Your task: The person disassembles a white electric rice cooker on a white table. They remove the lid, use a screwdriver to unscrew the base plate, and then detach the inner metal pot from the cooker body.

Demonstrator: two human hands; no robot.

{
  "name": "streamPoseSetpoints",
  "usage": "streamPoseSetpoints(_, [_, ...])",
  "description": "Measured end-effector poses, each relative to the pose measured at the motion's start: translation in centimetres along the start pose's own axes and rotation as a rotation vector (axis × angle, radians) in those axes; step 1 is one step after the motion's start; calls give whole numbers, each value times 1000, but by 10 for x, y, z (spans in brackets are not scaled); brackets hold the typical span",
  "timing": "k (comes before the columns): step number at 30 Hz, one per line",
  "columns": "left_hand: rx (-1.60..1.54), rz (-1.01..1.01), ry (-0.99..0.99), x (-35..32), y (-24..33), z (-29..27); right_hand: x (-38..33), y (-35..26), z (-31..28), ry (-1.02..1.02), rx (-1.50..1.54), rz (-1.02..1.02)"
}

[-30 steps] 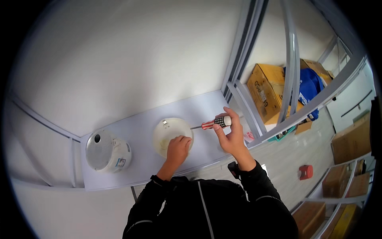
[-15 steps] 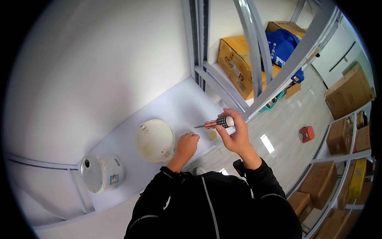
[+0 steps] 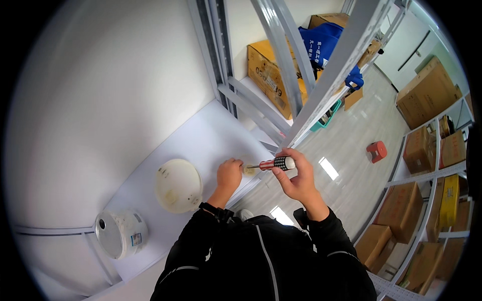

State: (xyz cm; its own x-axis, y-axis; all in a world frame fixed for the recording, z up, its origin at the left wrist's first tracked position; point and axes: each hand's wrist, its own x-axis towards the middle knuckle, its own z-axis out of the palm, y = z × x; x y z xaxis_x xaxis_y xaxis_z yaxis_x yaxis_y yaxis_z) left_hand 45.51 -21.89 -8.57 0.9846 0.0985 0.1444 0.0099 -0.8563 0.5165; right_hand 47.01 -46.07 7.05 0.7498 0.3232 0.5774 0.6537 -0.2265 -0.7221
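Observation:
My right hand point(image 3: 297, 180) is closed around a screwdriver point(image 3: 277, 163). Its handle has red and white stripes, a black dotted part and a white end, and the thin shaft points left. My left hand point(image 3: 229, 176) is closed in a pinch beside the shaft's tip; what its fingertips hold is too small to make out. Below the shaft, a small round yellowish piece point(image 3: 249, 171) lies on the white shelf point(image 3: 211, 120). Left of my left hand is a round white lid-like part point(image 3: 179, 185) with a yellowish patch inside.
A white cylindrical housing point(image 3: 122, 234) lies at the shelf's left end. Metal frame posts point(image 3: 321, 75) rise near my right hand. Beyond them sit a yellow box point(image 3: 273, 75) and a blue bag point(image 3: 321, 42). A red stool point(image 3: 376, 151) stands on the floor; cartons point(image 3: 401, 210) fill the right shelves.
My head view has shifted, so the surroundings appear farther left. The screwdriver's tip and my left hand's fingertips have come closer together.

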Motion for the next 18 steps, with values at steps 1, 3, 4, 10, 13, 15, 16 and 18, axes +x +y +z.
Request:
streamPoseSetpoints(1, [1,-4,-8,0,-1,2,-1,0,-2,3,-4,7])
streamPoseSetpoints(3, [-7,6,2,-3,-2,3,-3,0,-4,9,-11,5])
streamPoseSetpoints(4, [-10,8,10,-4,-2,3,-4,1,-4,9,-11,3])
streamPoseSetpoints(10, [24,-20,17,-17,-4,-19,-5,3,5,3,29,33])
streamPoseSetpoints(13, [47,-16,93,-28,-9,-39,2,2,18,-14,83,17])
streamPoseSetpoints(15, [74,-34,160,-40,-16,-54,8,-3,32,-56,117,18])
streamPoseSetpoints(16, [90,-46,194,-47,-21,-62,11,-6,39,-79,136,17])
streamPoseSetpoints(18, [115,-87,264,-65,-33,-77,20,-17,56,-162,193,0])
